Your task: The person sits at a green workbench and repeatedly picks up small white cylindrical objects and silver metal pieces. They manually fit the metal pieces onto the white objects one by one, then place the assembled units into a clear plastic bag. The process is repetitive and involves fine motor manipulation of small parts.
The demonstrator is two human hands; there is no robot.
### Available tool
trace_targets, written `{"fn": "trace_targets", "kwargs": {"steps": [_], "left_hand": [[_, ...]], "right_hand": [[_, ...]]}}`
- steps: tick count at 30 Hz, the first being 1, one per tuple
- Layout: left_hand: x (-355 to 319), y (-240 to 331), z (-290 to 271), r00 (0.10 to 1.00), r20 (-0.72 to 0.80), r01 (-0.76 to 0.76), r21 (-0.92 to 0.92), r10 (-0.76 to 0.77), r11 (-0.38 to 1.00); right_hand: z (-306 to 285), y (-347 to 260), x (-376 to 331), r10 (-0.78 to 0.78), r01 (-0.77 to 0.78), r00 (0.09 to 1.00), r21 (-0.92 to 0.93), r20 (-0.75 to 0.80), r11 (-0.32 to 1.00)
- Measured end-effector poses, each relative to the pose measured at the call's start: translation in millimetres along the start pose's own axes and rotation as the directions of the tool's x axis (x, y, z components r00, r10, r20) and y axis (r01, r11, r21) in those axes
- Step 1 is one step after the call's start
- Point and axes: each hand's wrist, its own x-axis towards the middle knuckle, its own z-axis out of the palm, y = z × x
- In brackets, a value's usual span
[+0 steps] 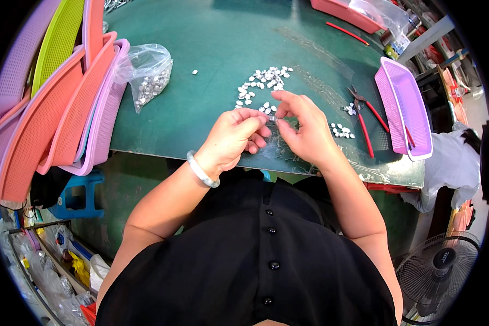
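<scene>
My left hand (234, 136) and right hand (305, 127) meet at the near edge of the green table (201, 103), fingertips pinched on one small silver piece (272, 118) between them. The big loose pile (261, 84) just beyond looks mostly undone. The small cluster (341, 130) right of my right hand is probably the finished lot, so early going. Bag of pieces (149, 79) far left, red pliers (367, 117) right, untouched.
</scene>
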Motion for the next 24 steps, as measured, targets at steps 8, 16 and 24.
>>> {"fn": "trace_targets", "kwargs": {"steps": [8, 16, 24], "left_hand": [[0, -3, 3, 0.998, 0.058, -0.014, -0.09, 0.019, 0.996], [-2, 0, 4, 0.997, 0.08, 0.01, -0.143, 0.002, 0.99], [-3, 1, 4, 0.995, 0.099, 0.019, -0.169, -0.002, 0.985]], "right_hand": [[0, -7, -3, -0.006, 0.017, 0.998, 0.18, -0.063, 0.984], [5, -1, -8, 0.194, -0.169, 0.981, 0.489, -0.001, 0.856], [6, -3, -9, 0.204, -0.169, 0.979, 0.492, -0.017, 0.854]]}}
